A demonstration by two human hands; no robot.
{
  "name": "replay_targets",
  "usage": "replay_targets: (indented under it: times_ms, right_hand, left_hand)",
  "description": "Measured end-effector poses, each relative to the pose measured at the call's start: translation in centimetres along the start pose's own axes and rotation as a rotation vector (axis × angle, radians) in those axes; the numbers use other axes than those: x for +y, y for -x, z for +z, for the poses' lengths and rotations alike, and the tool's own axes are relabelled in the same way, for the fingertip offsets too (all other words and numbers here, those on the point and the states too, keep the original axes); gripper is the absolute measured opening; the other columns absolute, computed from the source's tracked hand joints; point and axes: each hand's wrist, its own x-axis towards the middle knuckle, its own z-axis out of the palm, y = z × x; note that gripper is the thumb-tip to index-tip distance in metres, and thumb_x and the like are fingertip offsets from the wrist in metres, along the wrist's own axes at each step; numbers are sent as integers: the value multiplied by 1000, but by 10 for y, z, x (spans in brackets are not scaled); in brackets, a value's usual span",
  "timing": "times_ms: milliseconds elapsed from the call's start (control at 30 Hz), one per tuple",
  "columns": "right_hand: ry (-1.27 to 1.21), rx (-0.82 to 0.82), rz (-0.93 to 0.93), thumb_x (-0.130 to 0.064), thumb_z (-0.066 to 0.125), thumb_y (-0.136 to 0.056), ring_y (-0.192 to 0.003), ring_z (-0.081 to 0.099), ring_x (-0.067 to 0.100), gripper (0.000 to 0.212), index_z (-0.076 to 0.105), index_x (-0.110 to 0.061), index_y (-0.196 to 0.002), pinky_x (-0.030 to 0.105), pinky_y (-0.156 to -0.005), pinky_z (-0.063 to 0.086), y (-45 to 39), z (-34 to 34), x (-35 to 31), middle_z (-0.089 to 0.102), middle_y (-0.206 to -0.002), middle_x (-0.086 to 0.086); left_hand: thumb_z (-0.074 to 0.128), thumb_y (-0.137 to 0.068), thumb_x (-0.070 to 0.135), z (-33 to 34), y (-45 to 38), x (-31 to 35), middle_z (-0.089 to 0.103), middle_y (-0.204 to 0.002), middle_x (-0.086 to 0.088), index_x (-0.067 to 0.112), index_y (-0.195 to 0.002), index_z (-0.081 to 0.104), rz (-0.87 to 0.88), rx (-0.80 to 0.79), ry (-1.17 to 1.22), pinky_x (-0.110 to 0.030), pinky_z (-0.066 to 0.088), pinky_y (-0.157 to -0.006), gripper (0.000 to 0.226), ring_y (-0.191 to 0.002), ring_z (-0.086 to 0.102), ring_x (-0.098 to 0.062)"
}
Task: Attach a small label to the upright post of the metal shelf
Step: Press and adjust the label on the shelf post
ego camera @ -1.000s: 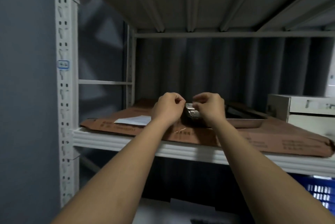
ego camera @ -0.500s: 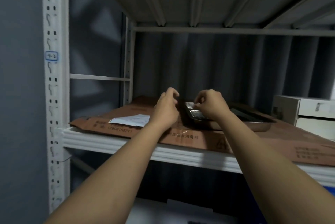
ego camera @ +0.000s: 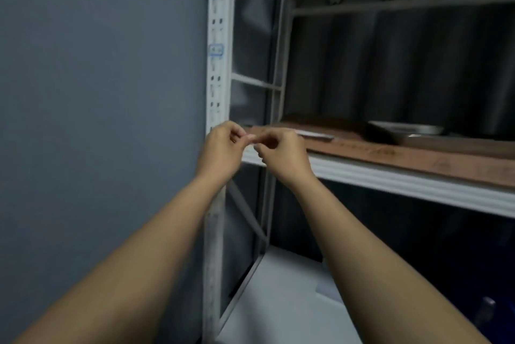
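The white perforated upright post [ego camera: 218,87] of the metal shelf rises at centre left, with a small blue-bordered label [ego camera: 216,50] stuck on it. Just in front of the post, at shelf height, my left hand [ego camera: 223,148] and my right hand [ego camera: 282,152] meet fingertip to fingertip. Together they pinch a tiny pale label [ego camera: 253,141], which is mostly hidden by the fingers and blurred.
A grey wall fills the left side. The white shelf edge [ego camera: 390,179] runs to the right and carries flat brown cardboard [ego camera: 376,148], a white paper and a metal tray [ego camera: 407,132]. A white surface lies on the level below.
Both hands have left the metal tray and moved left to the post, fingertips still pinched together. The view has swung left, so the post now stands near the middle.
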Motion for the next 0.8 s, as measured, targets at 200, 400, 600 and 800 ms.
replay_targets:
  times_ms: [200,400,600,800]
  right_hand:
    - [-251,-101,252,-5,70,-82,-72,65,13,8,73,-12,-81,33,-81,57,49,104,32,68,-72,-1]
    - [-461,-47,500,-5,66,-87,-83,66,13,12,69,-16,-83,26,-82,56,74,185,96,67,-80,-3]
    - [-416,127,455,-16,67,-88,-94,61,10,10,63,-21,-95,12,-75,49,79,234,149,64,-102,3]
    - [-551,208,386,-18,67,-88,-97,63,15,21,56,-30,-101,30,-88,53,74,257,170,63,-102,-1]
  left_hand:
    - [67,-85,23,-32,48,-105,61,-68,8,31,-64,56,-159,28,-83,-36,50,-72,24,-75,63,-20]
    - [48,-97,21,-12,72,-192,66,-95,0,16,-99,68,-212,33,-163,-28,44,-74,21,-88,60,-17]
    - [54,-94,21,33,80,-251,58,-104,6,17,-104,67,-171,73,-117,-34,50,-80,17,-91,58,-12]
    - [66,-84,18,67,71,-281,50,-104,11,19,-96,71,-91,255,-181,-24,43,-79,13,-99,48,-10]
